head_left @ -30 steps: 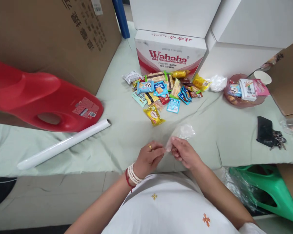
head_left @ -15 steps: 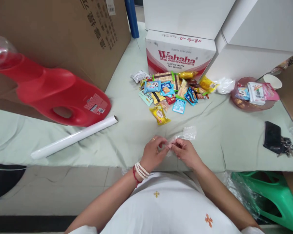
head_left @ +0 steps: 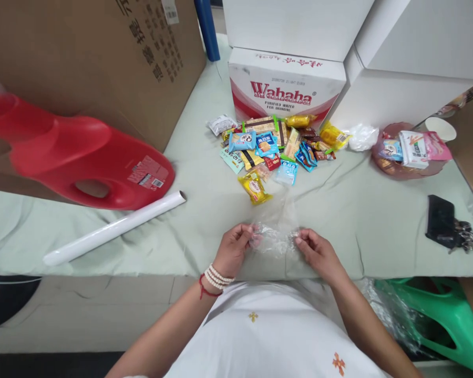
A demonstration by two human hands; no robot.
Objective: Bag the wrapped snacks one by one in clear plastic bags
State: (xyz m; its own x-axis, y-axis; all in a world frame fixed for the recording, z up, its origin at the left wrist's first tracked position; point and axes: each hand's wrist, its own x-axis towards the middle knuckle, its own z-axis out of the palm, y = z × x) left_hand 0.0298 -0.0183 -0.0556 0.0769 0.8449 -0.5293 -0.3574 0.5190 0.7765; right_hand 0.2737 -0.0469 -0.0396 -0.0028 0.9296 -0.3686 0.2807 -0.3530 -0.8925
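A clear plastic bag [head_left: 275,231] stretches between my two hands just above the table's front part. My left hand [head_left: 236,244], with beads at its wrist, pinches one side of it. On the other side, my right hand [head_left: 316,251] grips the bag between thumb and fingers. Beyond the bag lies a heap of small wrapped snacks, with a yellow snack packet [head_left: 254,188] closest to my hands. A light blue packet [head_left: 287,172] shows partly through the bag's far end.
A Wahaba-type water carton [head_left: 287,86] stands behind the snacks. On the left are a red jug [head_left: 90,163] and a white tube [head_left: 114,228]. To the right sit a pink bowl [head_left: 408,170] of snacks, a black pouch [head_left: 440,220] with keys, and below, a green stool [head_left: 449,315].
My hands have moved apart, the left to the left and the right to the right. The bag, bunched before, is now spread wide between them.
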